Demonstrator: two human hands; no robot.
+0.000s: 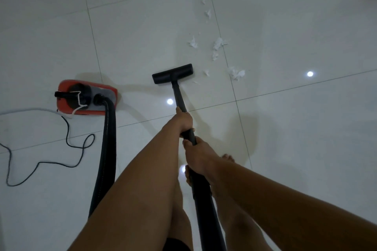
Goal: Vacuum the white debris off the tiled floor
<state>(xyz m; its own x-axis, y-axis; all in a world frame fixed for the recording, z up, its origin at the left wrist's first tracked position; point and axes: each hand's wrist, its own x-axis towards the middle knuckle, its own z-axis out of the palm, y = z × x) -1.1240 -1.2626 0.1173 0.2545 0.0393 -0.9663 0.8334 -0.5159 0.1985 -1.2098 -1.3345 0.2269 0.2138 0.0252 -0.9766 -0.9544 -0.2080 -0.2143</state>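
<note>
On the glossy white tiled floor [285, 128], the black floor nozzle [172, 73] lies flat. White paper scraps [217, 44] are scattered just to its right and trail away along a grout line toward the far edge of view. Both hands hold the black wand [179, 96]. The left hand [184, 121] is further down the tube, its grip wrapped around it, and the right hand [196, 157] sits just behind, its grip curled round likewise. A red canister vacuum [85, 98] sits to the left with its black hose [107, 149] running back toward the person. A thin power cord [40, 162] loops over the tiles beside it.
</note>
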